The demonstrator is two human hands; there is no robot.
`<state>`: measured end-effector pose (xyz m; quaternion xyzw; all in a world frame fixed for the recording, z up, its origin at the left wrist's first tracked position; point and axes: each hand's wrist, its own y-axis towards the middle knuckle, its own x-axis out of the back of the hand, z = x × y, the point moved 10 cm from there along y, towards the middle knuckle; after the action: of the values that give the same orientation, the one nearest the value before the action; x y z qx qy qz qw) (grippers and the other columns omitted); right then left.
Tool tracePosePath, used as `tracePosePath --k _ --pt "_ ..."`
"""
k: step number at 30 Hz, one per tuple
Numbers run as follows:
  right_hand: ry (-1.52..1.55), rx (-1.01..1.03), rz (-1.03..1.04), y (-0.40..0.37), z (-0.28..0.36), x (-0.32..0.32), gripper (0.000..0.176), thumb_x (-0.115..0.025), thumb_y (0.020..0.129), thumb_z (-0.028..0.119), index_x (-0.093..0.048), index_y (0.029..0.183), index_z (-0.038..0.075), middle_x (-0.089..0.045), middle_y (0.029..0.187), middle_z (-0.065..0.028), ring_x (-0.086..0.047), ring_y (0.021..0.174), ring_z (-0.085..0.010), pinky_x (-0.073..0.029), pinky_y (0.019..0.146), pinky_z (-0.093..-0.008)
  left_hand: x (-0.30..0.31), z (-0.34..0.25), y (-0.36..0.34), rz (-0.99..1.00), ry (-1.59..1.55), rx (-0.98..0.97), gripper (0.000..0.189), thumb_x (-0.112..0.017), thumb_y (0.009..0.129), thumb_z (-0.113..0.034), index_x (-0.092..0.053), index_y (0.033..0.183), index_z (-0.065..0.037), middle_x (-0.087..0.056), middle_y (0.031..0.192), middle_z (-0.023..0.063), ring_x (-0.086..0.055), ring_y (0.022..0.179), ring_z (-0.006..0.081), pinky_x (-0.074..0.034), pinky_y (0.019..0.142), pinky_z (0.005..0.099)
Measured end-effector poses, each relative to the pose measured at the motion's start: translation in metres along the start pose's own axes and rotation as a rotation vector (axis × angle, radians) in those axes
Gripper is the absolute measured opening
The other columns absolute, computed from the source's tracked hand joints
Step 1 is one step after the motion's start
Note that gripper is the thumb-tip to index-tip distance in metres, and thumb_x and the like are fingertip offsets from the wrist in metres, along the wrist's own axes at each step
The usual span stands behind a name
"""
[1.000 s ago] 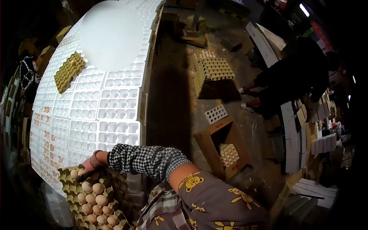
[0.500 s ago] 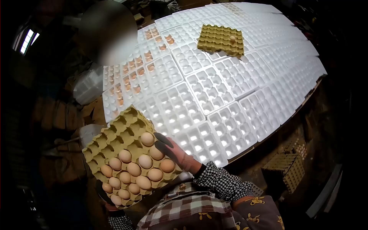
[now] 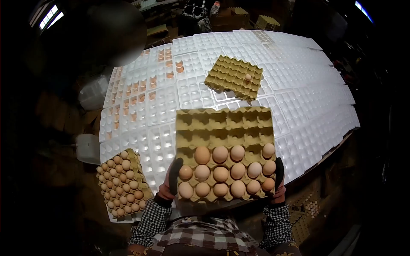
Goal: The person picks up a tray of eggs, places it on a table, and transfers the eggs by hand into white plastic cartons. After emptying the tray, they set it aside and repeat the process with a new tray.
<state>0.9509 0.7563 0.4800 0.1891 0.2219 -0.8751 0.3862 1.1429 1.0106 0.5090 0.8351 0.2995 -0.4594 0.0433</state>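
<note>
Head view: both hands at work, one to each side of a pulp egg tray (image 3: 224,133), held before the body over the near edge of the counter (image 3: 324,156). Left hand (image 3: 171,179) closed on the left rim, right hand (image 3: 279,179) on the right rim, both gloved; fingers beneath out of sight, so full closure hard to tell. Eggs (image 3: 221,173) fill the two rows nearest the body; four more sit in the third, none in the two far rows. Whether the tray's underside touches anything, cannot tell. White plastic packs (image 3: 161,121) cover the counter; some toward its left edge hold eggs. At the near left corner, a second tray (image 3: 136,158) packed with eggs, apart from the left hand. Past the middle, toward the far edge, a third tray (image 3: 226,74) lies askew on the packs, a lone egg (image 3: 248,77) near its right side. Step in hand, as I judge it: supporting and steadying a part-filled tray two-handed. Any move from here seems to call for an even lift at both rims, little tilt, since the weight sits at the near end and loose eggs could roll.
</note>
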Motion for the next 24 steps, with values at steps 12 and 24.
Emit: tracePosePath --k 12,24 --pt "-0.839 0.074 -0.194 0.018 0.069 0.159 0.042 -0.041 0.1 0.025 -0.046 0.133 -0.001 -0.051 0.135 -0.0149 -0.051 0.12 -0.0233 -0.043 0.1 -0.038 0.01 0.122 0.142 -0.173 0.654 0.016 0.058 -0.065 0.089 -0.035 -0.047 0.133 -0.001 -0.057 0.126 0.0143 -0.056 0.114 0.023 -0.043 0.099 0.0355" --pt "-0.352 -0.483 0.507 -0.041 -0.202 -0.251 0.074 -0.067 0.089 0.034 -0.032 0.146 0.002 -0.054 0.128 -0.0149 -0.055 0.114 -0.0202 -0.043 0.098 -0.0317 0.433 -0.209 -0.36 -0.976 0.886 -0.513 0.041 -0.053 0.098 -0.027 -0.051 0.129 0.0 -0.058 0.124 0.0156 -0.056 0.111 0.0267 -0.046 0.093 0.0377"
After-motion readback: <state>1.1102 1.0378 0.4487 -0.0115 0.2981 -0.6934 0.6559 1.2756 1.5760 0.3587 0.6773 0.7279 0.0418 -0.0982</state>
